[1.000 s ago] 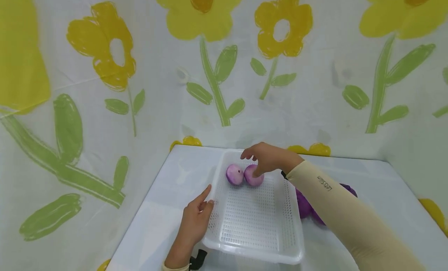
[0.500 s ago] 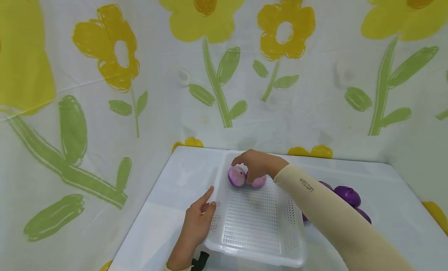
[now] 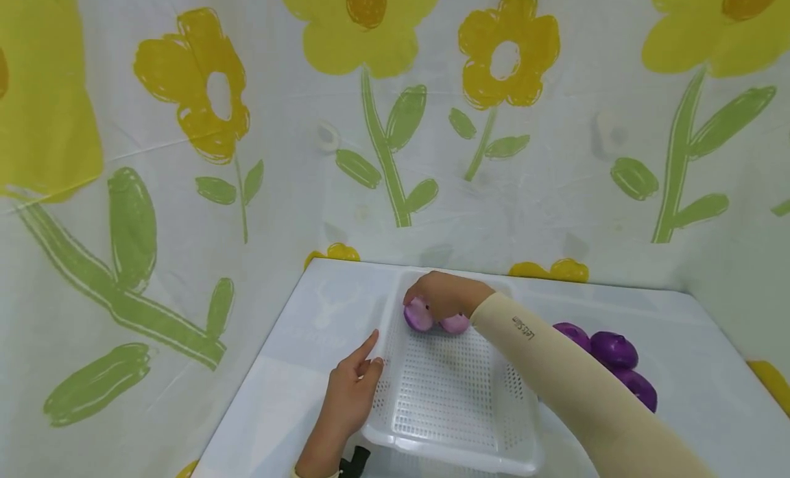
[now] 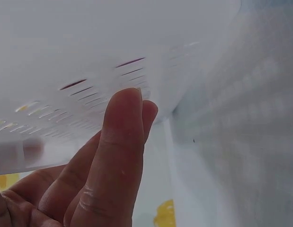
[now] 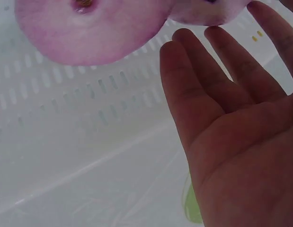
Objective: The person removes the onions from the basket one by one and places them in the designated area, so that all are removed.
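Two red onions lie side by side at the far end of a white perforated plastic basket [image 3: 441, 423], pale root ends showing. My right hand [image 3: 446, 294] reaches over them, its fingertips at the left onion [image 3: 418, 316] and its wrist above the right onion [image 3: 455, 324]. In the right wrist view the fingers of my right hand [image 5: 236, 118] are extended just below one onion [image 5: 208, 13], and a larger-looking onion [image 5: 94, 33] is beside it; contact is unclear. My left hand [image 3: 348, 392] is at the basket's left side, thumb [image 4: 120, 156] and forefinger extended.
Several purple onions [image 3: 614, 351] sit on the white table [image 3: 284, 341] right of the basket, partly behind my right sleeve [image 3: 555, 375]. A flower-printed cloth [image 3: 296, 190] surrounds the table. A dark strap piece [image 3: 356, 461] shows by my left wrist.
My right hand has moved left and down, from over the right onion to the left one. The left hand stays at the basket's side. More of the onions on the table now show.
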The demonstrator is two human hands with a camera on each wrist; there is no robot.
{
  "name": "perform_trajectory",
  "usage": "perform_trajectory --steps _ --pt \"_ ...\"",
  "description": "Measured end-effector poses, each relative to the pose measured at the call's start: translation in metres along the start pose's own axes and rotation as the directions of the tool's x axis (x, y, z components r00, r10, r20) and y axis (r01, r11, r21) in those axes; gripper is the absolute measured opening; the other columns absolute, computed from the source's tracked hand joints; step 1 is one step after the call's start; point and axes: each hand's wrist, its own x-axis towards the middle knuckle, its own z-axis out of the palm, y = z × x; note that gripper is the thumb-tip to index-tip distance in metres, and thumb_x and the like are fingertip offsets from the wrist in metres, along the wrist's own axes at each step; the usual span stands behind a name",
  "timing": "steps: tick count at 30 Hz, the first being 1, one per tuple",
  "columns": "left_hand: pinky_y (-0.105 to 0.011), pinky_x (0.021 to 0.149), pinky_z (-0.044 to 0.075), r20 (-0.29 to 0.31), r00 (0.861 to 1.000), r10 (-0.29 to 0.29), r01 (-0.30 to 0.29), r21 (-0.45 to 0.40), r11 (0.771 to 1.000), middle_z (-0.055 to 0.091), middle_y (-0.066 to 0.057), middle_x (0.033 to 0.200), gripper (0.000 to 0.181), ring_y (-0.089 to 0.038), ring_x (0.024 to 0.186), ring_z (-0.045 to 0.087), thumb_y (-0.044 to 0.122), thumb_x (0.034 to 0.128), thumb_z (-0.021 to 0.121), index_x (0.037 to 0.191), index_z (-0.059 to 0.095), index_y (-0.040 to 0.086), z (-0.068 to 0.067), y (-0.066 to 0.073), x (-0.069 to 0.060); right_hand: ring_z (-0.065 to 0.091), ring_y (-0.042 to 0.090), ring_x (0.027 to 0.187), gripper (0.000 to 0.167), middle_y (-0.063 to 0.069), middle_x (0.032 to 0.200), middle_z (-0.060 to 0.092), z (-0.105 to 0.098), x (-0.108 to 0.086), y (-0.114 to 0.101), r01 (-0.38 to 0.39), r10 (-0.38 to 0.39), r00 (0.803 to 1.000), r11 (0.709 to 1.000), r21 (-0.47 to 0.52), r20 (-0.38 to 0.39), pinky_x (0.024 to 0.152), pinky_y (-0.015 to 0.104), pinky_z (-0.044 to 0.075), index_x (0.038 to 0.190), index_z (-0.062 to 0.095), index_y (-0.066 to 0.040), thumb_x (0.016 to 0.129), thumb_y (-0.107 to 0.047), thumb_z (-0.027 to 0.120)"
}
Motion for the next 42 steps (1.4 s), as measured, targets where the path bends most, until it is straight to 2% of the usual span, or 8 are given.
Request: perform_trajectory --steps 5,14,17,21,27,33,37,42 --pt "-0.044 0.076 0.064 -0.002 1.000 0.000 0.000 -0.002 1.000 0.068 -0.024 0.132 0.050 -0.029 0.106 0.073 0.028 0.1097 0.057 0.159 0.051 0.024 0.000 0.000 -0.001 0.060 0.014 0.103 0.054 -0.009 0.126 0.069 0.000 0.003 0.000 -0.029 0.029 0.999 1.000 0.002 0.016 0.087 0.033 0.055 0.132 0.075 -0.031 0.088 0.000 0.078" --pt "-0.041 0.076 0.064 -0.005 1.000 0.006 -0.006 0.000 1.000 0.067 -0.023 0.134 0.049 -0.026 0.106 0.072 0.027 0.1101 0.057 0.159 0.051 0.025 0.000 0.001 0.000 0.060 0.019 0.106 0.057 -0.003 0.132 0.067 -0.003 -0.001 0.000 -0.054 0.052 0.998 0.996 0.075 0.030 0.070 0.038 0.059 0.135 0.073 -0.029 0.087 0.002 0.077" --pt "-0.042 0.077 0.064 -0.005 1.000 0.005 -0.005 0.003 1.000 0.067 -0.023 0.135 0.049 -0.026 0.106 0.072 0.027 0.1104 0.056 0.159 0.051 0.025 0.001 0.001 0.001 0.061 0.018 0.111 0.054 -0.005 0.131 0.068 0.000 0.001 0.002 -0.060 0.058 0.998 0.996 0.063 0.030 0.081 0.042 0.060 0.135 0.073 -0.030 0.088 -0.003 0.079" --pt "-0.044 0.077 0.064 -0.010 1.000 0.007 -0.006 0.013 1.000 0.067 -0.023 0.136 0.049 -0.028 0.109 0.071 0.026 0.1102 0.056 0.159 0.051 0.024 0.001 0.001 0.000 0.061 0.014 0.120 0.050 -0.008 0.133 0.068 0.004 0.006 0.005 -0.053 0.052 0.998 0.998 0.029 0.039 0.107 0.043 0.050 0.136 0.072 -0.031 0.091 -0.014 0.082" --pt "-0.043 0.079 0.063 -0.009 1.000 -0.001 0.001 0.006 1.000 0.066 -0.023 0.136 0.049 -0.030 0.114 0.069 0.026 0.1099 0.057 0.159 0.051 0.024 0.002 0.002 -0.002 0.060 0.012 0.118 0.051 -0.013 0.133 0.067 0.009 0.007 0.006 -0.096 0.094 0.994 0.995 0.035 0.062 0.109 0.047 0.048 0.136 0.071 -0.038 0.089 -0.024 0.086" --pt "-0.045 0.080 0.063 0.002 1.000 -0.001 0.001 -0.007 1.000 0.068 -0.021 0.135 0.049 -0.027 0.109 0.072 0.027 0.1105 0.055 0.159 0.050 0.024 0.004 0.000 -0.002 0.063 0.012 0.105 0.053 -0.017 0.116 0.070 0.014 0.004 0.008 -0.078 0.078 0.994 0.997 -0.001 0.083 0.107 0.049 0.049 0.136 0.065 -0.043 0.088 -0.037 0.087" --pt "-0.044 0.079 0.063 0.004 1.000 0.007 -0.007 0.002 1.000 0.069 -0.020 0.133 0.049 -0.025 0.105 0.073 0.027 0.1104 0.055 0.159 0.050 0.023 0.003 0.000 -0.001 0.062 0.012 0.103 0.055 -0.015 0.113 0.069 0.016 0.003 0.005 -0.053 0.053 0.995 0.999 -0.005 0.087 0.106 0.051 0.050 0.136 0.065 -0.042 0.087 -0.036 0.088" --pt "-0.041 0.078 0.063 0.004 1.000 0.007 -0.007 0.012 1.000 0.071 -0.019 0.129 0.049 -0.022 0.100 0.073 0.027 0.1105 0.055 0.160 0.050 0.024 0.000 0.001 0.000 0.062 0.012 0.104 0.055 -0.016 0.116 0.069 0.015 0.002 0.001 -0.084 0.083 0.992 0.996 0.004 0.099 0.107 0.051 0.049 0.134 0.067 -0.042 0.085 -0.034 0.090"
